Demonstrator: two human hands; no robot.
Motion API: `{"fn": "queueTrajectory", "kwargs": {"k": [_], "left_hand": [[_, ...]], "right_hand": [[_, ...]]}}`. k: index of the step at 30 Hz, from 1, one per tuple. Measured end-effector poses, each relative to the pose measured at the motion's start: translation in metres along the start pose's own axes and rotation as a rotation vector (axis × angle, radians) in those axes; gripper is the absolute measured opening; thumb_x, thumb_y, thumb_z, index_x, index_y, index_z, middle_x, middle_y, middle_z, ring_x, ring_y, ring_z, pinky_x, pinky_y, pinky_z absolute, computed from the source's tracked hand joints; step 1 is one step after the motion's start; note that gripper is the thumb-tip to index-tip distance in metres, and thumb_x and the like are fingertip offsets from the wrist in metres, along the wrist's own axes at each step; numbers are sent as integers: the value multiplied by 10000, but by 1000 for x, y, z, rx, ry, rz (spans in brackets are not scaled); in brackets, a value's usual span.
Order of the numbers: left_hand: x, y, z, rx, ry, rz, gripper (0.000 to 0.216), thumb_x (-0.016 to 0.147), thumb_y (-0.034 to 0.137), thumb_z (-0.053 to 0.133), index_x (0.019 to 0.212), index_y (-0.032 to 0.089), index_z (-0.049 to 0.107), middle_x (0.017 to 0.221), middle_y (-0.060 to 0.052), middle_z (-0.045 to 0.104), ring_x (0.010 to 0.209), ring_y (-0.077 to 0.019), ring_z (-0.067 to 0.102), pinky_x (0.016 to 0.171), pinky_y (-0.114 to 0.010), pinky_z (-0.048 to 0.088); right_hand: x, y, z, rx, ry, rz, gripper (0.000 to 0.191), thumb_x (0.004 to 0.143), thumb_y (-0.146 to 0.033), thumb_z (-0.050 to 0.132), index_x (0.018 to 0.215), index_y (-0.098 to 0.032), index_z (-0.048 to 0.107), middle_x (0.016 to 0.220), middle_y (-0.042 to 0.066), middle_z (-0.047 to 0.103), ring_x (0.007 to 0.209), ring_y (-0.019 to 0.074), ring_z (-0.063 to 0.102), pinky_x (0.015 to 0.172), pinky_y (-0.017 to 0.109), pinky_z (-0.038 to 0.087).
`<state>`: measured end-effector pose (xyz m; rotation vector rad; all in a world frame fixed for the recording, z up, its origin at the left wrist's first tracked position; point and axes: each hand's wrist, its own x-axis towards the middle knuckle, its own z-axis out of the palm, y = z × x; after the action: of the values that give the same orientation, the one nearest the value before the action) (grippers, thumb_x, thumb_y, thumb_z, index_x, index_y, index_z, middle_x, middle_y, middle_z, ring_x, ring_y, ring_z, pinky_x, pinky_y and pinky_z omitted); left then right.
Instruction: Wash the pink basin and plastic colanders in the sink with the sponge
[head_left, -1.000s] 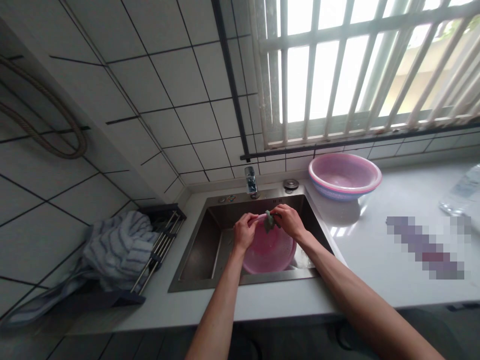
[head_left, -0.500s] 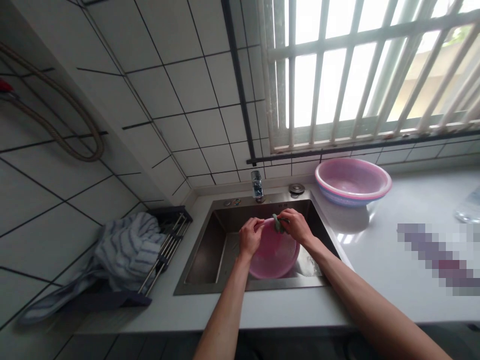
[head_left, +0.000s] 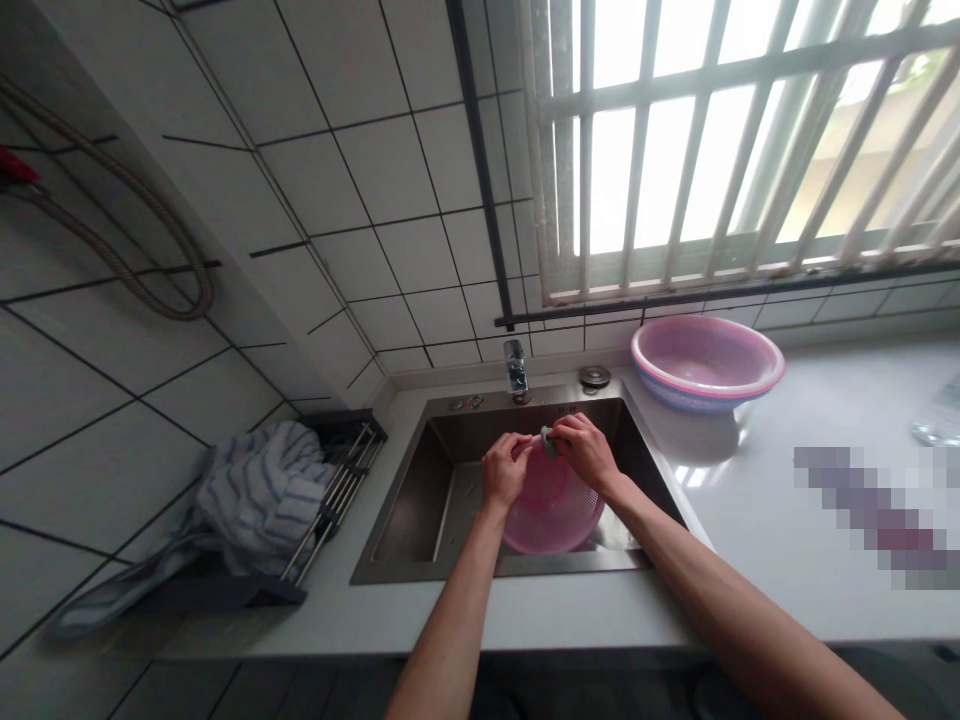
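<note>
A pink plastic colander (head_left: 553,515) with small holes stands tilted in the steel sink (head_left: 409,500). My left hand (head_left: 505,470) pinches its far rim, fingers closed. My right hand (head_left: 586,450) is closed on a small grey-green cleaning cloth (head_left: 550,442), which is folded over the same rim a little to the right of my left hand. The fingertips of my right hand partly hide the cloth. Behind both hands the faucet (head_left: 515,368) rises at the sink's back edge.
Stacked pink and blue basins (head_left: 705,365) stand on the white counter (head_left: 757,480) to the right. A dark rack (head_left: 330,510) at the left bears a striped towel (head_left: 259,490). A metal drain strainer (head_left: 594,377) lies behind the sink. A barred window (head_left: 675,180) is above.
The cloth and my right hand have slid slightly left along the colander's rim, closer to my left hand. My left hand keeps its pinch; the colander has shifted slightly right in view.
</note>
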<state>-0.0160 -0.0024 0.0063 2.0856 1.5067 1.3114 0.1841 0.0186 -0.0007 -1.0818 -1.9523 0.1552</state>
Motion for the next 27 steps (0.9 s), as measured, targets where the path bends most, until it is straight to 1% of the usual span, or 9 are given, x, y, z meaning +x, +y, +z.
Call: {"fn": "queueTrajectory", "kwargs": {"k": [3,6,9,13,16,19,23,25,27], "left_hand": [[-1,-1,0,-26,-28,10,114,951,188,672,962,262,758,941,-12,754,874,-164,720,766,-256,511],[0,-2,-2,-45,-2,-4,93,940,204,697,970,263,761,977,-18,768,921,-175,732,812,-269,523],[1,-1,-4,-17,9,-22,117,911,170,716,970,262,759,1005,-18,777,959,-181,735,855,-283,524],[0,4,-3,-9,-33,-24,89,913,187,716,945,259,757,969,-12,775,911,-168,732,809,-263,518],[0,1,-4,-32,-50,-18,77,933,227,695,950,261,761,957,-17,774,898,-168,731,790,-259,518],[2,-9,-8,-64,29,-49,85,919,231,697,970,254,761,986,-27,785,929,-184,739,838,-282,536],[5,-25,-12,-133,202,-151,122,893,279,718,1003,238,749,999,-45,796,920,-205,748,847,-309,563],[5,-28,-12,-154,240,-181,138,892,318,719,998,231,737,986,-50,792,902,-208,746,832,-310,565],[4,-28,-10,-148,235,-182,132,894,316,704,991,228,718,953,-43,778,868,-198,735,810,-300,559]], "right_hand": [[1,-5,2,11,-52,-44,195,960,-119,674,973,-270,798,1032,39,751,986,212,634,847,303,526],[1,4,-5,6,-41,8,210,939,-94,686,961,-272,795,1013,29,755,980,210,632,862,303,515],[-1,13,-11,-12,-28,60,218,933,-78,678,928,-265,788,975,25,752,956,208,626,861,302,503],[-1,3,-4,0,-58,24,202,944,-97,669,953,-263,783,997,31,740,982,201,622,862,289,503],[0,-2,2,13,-84,-21,202,943,-115,669,1004,-270,783,1030,39,733,1004,206,621,872,298,510],[-1,12,-1,36,-53,12,237,922,-111,665,1063,-268,772,1073,48,730,1035,222,633,913,331,514],[-5,39,-8,71,64,187,241,896,-142,646,1084,-243,757,1066,58,728,995,231,670,901,356,520],[-5,44,-11,98,101,228,239,896,-165,629,1087,-237,755,1060,59,732,958,228,685,882,352,523],[-5,43,-12,117,143,241,240,898,-181,620,1090,-236,754,1068,62,736,956,231,695,874,348,524]]}}
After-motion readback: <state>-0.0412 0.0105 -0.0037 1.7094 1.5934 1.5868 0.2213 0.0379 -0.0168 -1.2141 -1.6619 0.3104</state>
